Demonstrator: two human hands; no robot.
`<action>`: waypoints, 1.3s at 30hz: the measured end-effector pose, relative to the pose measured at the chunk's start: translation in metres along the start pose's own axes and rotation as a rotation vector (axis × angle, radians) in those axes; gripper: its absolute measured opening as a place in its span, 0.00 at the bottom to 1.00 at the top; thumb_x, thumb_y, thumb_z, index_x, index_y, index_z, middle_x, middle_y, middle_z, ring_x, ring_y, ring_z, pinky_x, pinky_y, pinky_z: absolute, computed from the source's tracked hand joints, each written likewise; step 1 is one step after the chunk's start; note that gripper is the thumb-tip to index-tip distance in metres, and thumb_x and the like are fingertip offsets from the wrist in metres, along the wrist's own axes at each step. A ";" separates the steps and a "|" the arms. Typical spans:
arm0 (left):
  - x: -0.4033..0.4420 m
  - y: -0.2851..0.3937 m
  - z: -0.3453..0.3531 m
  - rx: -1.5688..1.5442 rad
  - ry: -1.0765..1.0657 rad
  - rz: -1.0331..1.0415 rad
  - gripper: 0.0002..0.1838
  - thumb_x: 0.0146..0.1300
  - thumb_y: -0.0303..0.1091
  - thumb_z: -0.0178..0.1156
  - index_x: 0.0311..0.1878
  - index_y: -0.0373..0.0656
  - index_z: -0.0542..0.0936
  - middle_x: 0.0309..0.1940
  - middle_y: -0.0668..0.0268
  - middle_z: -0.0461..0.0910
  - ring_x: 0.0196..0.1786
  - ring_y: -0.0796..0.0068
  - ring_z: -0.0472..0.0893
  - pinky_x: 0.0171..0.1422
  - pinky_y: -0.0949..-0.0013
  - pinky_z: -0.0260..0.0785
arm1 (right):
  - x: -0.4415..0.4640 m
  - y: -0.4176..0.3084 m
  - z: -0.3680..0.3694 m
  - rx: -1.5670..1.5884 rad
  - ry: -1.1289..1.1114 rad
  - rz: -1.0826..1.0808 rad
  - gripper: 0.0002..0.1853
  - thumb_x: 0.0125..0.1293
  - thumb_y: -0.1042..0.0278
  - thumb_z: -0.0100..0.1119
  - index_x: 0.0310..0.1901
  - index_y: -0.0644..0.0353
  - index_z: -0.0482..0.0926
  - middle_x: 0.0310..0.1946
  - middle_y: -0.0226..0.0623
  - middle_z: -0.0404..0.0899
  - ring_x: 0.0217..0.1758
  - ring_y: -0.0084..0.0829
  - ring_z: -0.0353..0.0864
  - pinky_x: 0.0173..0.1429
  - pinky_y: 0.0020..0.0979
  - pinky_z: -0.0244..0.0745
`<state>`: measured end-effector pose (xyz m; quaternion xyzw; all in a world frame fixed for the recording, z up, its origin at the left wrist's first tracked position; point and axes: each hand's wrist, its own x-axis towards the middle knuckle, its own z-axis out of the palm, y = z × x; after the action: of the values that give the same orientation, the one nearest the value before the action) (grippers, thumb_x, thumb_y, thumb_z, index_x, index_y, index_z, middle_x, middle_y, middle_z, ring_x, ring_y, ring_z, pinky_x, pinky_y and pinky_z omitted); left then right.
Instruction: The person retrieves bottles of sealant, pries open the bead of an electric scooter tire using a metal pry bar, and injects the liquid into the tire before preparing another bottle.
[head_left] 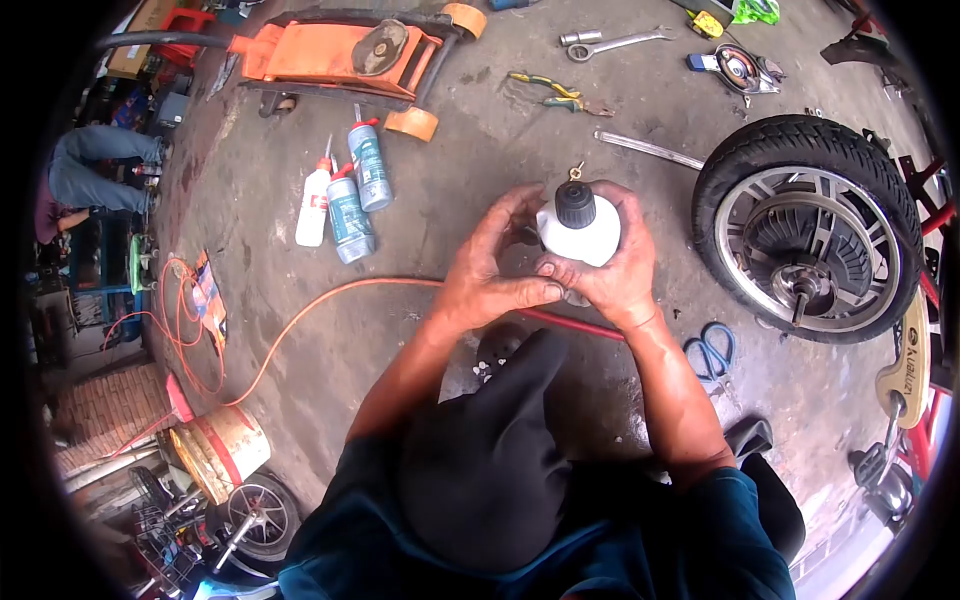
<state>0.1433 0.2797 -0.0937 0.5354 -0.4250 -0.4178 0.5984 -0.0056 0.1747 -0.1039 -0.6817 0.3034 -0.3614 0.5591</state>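
Note:
A white bottle [582, 238] with a black ribbed cap [575, 205] and a small brass-coloured tip stands upright between my hands. My right hand [615, 262] is wrapped round its right side, with the thumb across the lower front. Curved at the bottle's left is my left hand [503, 258], its thumb stretched toward the right thumb and its fingertips near the cap. A gap shows between the left palm and the bottle; whether the left fingertips touch it is hard to tell.
Three bottles [350, 218] stand left, below an orange floor jack [320, 52]. A wheel [808, 230] lies right, blue-handled scissors [712, 352] beside it. Pliers [562, 92] and wrenches [625, 42] lie ahead. An orange hose [330, 292] crosses the floor. Another person [95, 170] is far left.

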 end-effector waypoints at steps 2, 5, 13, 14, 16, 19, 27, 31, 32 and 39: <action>0.008 0.026 -0.012 0.403 -0.012 0.195 0.39 0.49 0.41 0.79 0.65 0.40 0.76 0.48 0.63 0.78 0.50 0.68 0.79 0.58 0.62 0.72 | 0.000 0.006 -0.001 -0.161 0.014 -0.138 0.45 0.40 0.53 0.87 0.58 0.58 0.70 0.48 0.45 0.82 0.50 0.45 0.85 0.54 0.41 0.80; 0.026 0.063 0.001 0.663 -0.183 0.204 0.29 0.55 0.36 0.74 0.60 0.38 0.78 0.47 0.60 0.81 0.42 0.65 0.79 0.50 0.65 0.73 | 0.002 0.008 -0.001 -0.294 0.020 -0.341 0.43 0.41 0.60 0.85 0.58 0.56 0.69 0.49 0.45 0.80 0.49 0.51 0.83 0.51 0.45 0.80; 0.035 0.041 -0.003 0.697 -0.280 0.340 0.20 0.59 0.34 0.72 0.52 0.38 0.80 0.35 0.58 0.84 0.35 0.58 0.85 0.41 0.63 0.75 | -0.007 0.012 -0.008 -0.272 -0.098 -0.242 0.43 0.41 0.62 0.84 0.59 0.58 0.69 0.49 0.47 0.80 0.52 0.47 0.84 0.55 0.43 0.79; 0.032 0.034 -0.002 0.659 -0.243 0.303 0.19 0.60 0.35 0.72 0.51 0.38 0.80 0.33 0.58 0.84 0.34 0.58 0.85 0.40 0.63 0.75 | -0.008 0.013 -0.006 -0.294 -0.100 -0.231 0.43 0.41 0.62 0.84 0.59 0.58 0.69 0.48 0.48 0.80 0.51 0.47 0.84 0.54 0.43 0.80; 0.029 0.021 0.003 0.667 -0.121 0.250 0.18 0.60 0.42 0.72 0.45 0.39 0.81 0.31 0.57 0.84 0.33 0.54 0.85 0.39 0.59 0.76 | -0.011 0.016 -0.001 -0.312 -0.051 -0.195 0.42 0.42 0.63 0.83 0.60 0.58 0.69 0.47 0.48 0.81 0.51 0.48 0.84 0.54 0.43 0.80; 0.038 0.021 0.003 0.921 -0.077 -0.025 0.18 0.61 0.46 0.72 0.40 0.40 0.81 0.27 0.56 0.83 0.32 0.52 0.84 0.38 0.55 0.76 | -0.008 0.008 0.006 -0.408 -0.028 -0.038 0.39 0.43 0.62 0.81 0.58 0.57 0.72 0.48 0.45 0.81 0.52 0.48 0.83 0.55 0.43 0.79; 0.047 0.044 0.003 0.737 -0.270 0.073 0.22 0.58 0.45 0.72 0.49 0.39 0.83 0.39 0.55 0.84 0.44 0.59 0.84 0.48 0.59 0.76 | -0.001 0.018 -0.015 -0.264 -0.226 0.065 0.45 0.41 0.59 0.83 0.63 0.57 0.69 0.55 0.46 0.80 0.59 0.48 0.81 0.61 0.43 0.76; 0.049 0.051 0.016 1.103 -0.231 -0.205 0.18 0.59 0.39 0.72 0.49 0.39 0.83 0.38 0.56 0.85 0.40 0.57 0.85 0.46 0.60 0.76 | -0.004 0.027 -0.013 -0.446 -0.129 -0.114 0.41 0.42 0.61 0.82 0.60 0.57 0.72 0.50 0.45 0.80 0.54 0.50 0.82 0.58 0.44 0.78; 0.048 0.053 0.018 1.160 -0.222 -0.212 0.18 0.59 0.38 0.72 0.49 0.39 0.83 0.38 0.56 0.86 0.38 0.57 0.85 0.45 0.61 0.77 | -0.004 0.029 -0.014 -0.504 -0.102 -0.155 0.40 0.43 0.61 0.82 0.59 0.57 0.72 0.49 0.45 0.80 0.53 0.51 0.82 0.57 0.44 0.78; 0.031 0.030 0.026 0.655 0.032 0.018 0.16 0.61 0.36 0.72 0.46 0.35 0.82 0.32 0.67 0.85 0.36 0.81 0.81 0.41 0.71 0.75 | -0.002 0.021 -0.012 -0.399 -0.044 -0.166 0.40 0.41 0.65 0.81 0.59 0.57 0.72 0.50 0.46 0.80 0.52 0.51 0.81 0.55 0.44 0.78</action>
<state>0.1294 0.2448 -0.0598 0.7021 -0.5322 -0.2452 0.4046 -0.0173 0.1658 -0.1239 -0.8092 0.2997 -0.3240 0.3878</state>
